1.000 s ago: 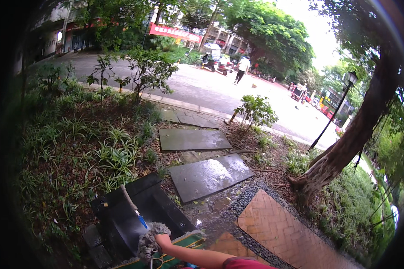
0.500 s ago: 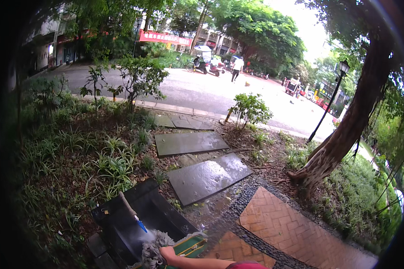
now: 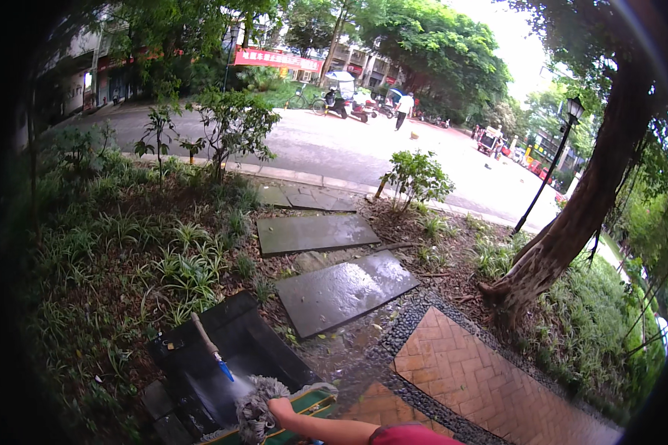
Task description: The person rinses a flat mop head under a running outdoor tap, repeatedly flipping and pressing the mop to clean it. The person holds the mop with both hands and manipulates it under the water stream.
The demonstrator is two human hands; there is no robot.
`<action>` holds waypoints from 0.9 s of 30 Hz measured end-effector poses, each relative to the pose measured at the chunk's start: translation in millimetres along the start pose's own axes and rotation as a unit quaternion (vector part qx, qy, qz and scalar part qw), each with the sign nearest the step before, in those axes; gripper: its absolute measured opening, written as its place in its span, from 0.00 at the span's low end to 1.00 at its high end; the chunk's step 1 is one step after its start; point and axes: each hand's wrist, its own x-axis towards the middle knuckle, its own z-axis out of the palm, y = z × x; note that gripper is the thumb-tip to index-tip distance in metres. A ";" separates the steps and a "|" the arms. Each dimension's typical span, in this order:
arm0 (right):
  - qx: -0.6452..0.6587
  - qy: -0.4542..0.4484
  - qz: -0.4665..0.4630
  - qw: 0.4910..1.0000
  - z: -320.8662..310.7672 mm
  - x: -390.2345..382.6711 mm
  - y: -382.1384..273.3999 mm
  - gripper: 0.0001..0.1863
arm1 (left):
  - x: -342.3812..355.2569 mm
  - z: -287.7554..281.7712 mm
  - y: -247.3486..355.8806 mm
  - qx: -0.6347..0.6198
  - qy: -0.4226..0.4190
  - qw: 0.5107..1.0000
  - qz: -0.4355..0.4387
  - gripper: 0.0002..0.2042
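Observation:
My right hand (image 3: 280, 410) reaches in from the lower edge and is closed on the grey strings of a mop head (image 3: 254, 410). Green cloth with yellow stripes (image 3: 313, 405) backs the mop, and pale fringe runs along its rim. Beneath and beside it is a black stone sink (image 3: 274, 348), wet inside. From a pipe at its far left side, a blue nozzle (image 3: 224, 370) sprays water toward the grey strings. My fingertips are partly hidden among the strings. My left hand is out of view.
Wet stone slabs (image 3: 347, 291) lead from the sink to the road (image 3: 326, 148). Brick paving (image 3: 467, 363) bordered by dark pebbles lies right. A leaning tree trunk (image 3: 571, 222) and a lamp post (image 3: 545, 178) stand beyond. Parked scooters (image 3: 360, 110) and a walking person (image 3: 404, 111) are far off.
My right hand has shifted slightly up with the mop strings still in it, and more red sleeve shows. Water keeps spraying. The distant person has moved slightly right in the picture.

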 end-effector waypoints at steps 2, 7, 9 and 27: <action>-0.060 -0.032 -0.038 0.997 1.0 10.0 17.7 0.08 | 1.8 1.3 -6.0 -0.012 0.000 1.000 0.004 0.13; -0.338 -0.175 -0.255 0.889 -2.7 12.3 47.2 0.10 | -15.1 -12.1 -55.9 -0.072 -0.005 0.997 0.031 0.13; -0.149 -0.233 -0.064 0.959 -30.5 -2.3 64.9 0.10 | -12.6 -8.7 -81.6 -0.082 -0.023 0.996 0.036 0.13; 0.370 -0.269 0.183 0.870 -127.4 -5.9 25.5 0.09 | -54.1 15.3 -100.2 -0.091 0.130 0.986 0.047 0.06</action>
